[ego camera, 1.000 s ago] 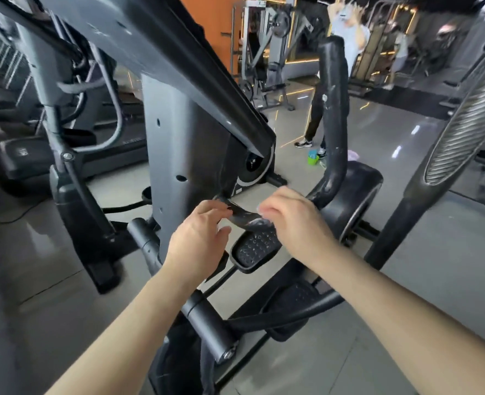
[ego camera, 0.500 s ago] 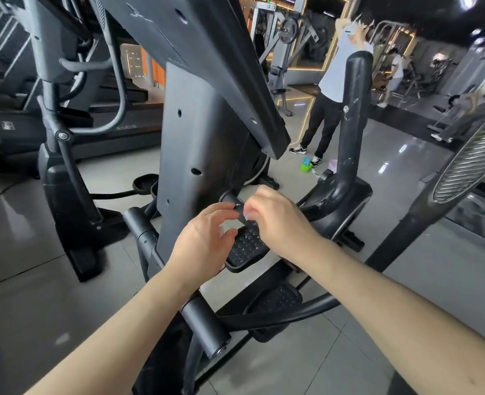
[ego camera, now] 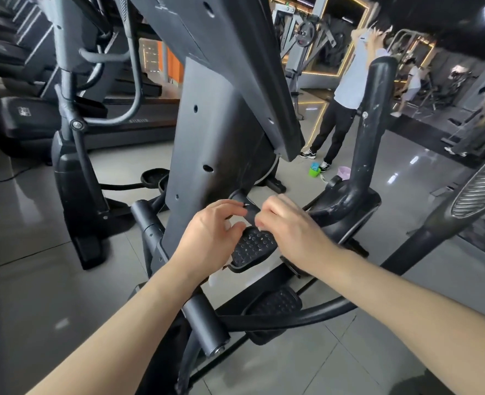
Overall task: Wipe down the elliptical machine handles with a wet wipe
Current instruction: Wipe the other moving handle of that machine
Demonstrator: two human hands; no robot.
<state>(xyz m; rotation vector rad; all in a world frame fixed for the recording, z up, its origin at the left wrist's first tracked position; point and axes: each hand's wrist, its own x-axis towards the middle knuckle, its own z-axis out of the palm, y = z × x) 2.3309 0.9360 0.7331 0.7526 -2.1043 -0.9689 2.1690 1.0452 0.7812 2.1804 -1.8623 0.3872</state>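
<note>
My left hand point(ego camera: 215, 232) and my right hand point(ego camera: 289, 223) meet in front of the elliptical's grey column point(ego camera: 207, 132). Both pinch a small dark packet point(ego camera: 249, 212) between their fingertips; a pale bit shows just under it. I cannot see a wipe clearly. A black upright handle point(ego camera: 373, 115) of the elliptical rises to the right of my hands. A second handle with a ribbed grey grip point(ego camera: 483, 186) slants in at the far right edge. The studded black pedals point(ego camera: 252, 248) lie below my hands.
Another elliptical point(ego camera: 73, 155) and treadmills point(ego camera: 22, 121) stand to the left. A person point(ego camera: 346, 98) stands beyond the machine, with a green cup point(ego camera: 314, 170) and a pink tub point(ego camera: 343, 173) at their feet. The floor point(ego camera: 50, 280) is grey tile.
My hands have come closer together on the packet, which was stretched wider a second ago. The view has tilted, so the machine's column and the standing person sit more centrally.
</note>
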